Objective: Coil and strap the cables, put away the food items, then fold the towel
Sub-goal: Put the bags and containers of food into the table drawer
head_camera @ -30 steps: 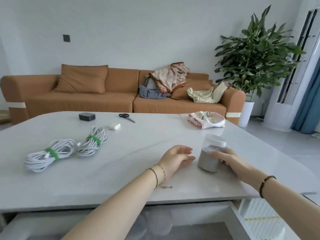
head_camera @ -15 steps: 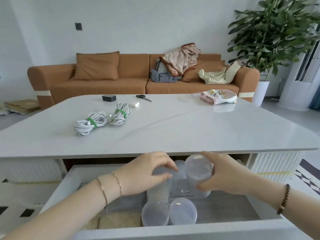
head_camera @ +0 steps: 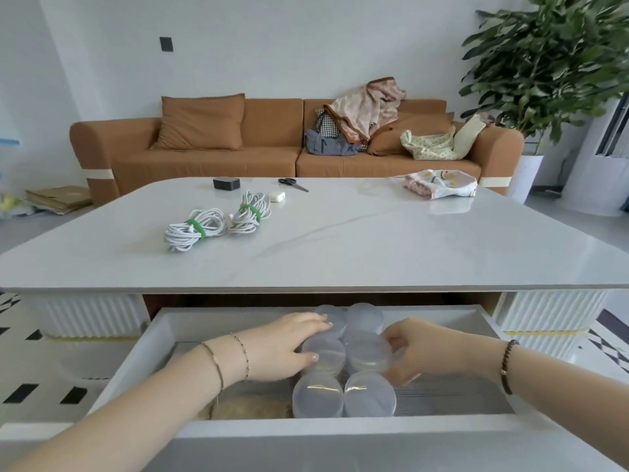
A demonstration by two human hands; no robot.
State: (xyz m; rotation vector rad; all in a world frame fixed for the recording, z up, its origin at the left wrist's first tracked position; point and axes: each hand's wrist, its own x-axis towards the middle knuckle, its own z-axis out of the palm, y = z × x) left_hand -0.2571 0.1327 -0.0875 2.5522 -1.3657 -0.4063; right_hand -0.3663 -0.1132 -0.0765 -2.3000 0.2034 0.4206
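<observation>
Several clear lidded jars stand in two rows inside the open drawer under the table. My left hand wraps the middle left jar, thumb on its near edge and fingers over its far side. My right hand grips the middle right jar from the right. Two front jars sit closest to me. On the table lie two coiled white cables with green straps, and a crumpled patterned towel at the far right.
A pale bag of grain lies in the drawer under my left wrist. A black box, scissors and a small white case sit at the table's far side. Sofa and plant stand behind.
The jar went from the tabletop down into the drawer. Both hands moved from the table into the drawer and now hold the two middle jars side by side.
</observation>
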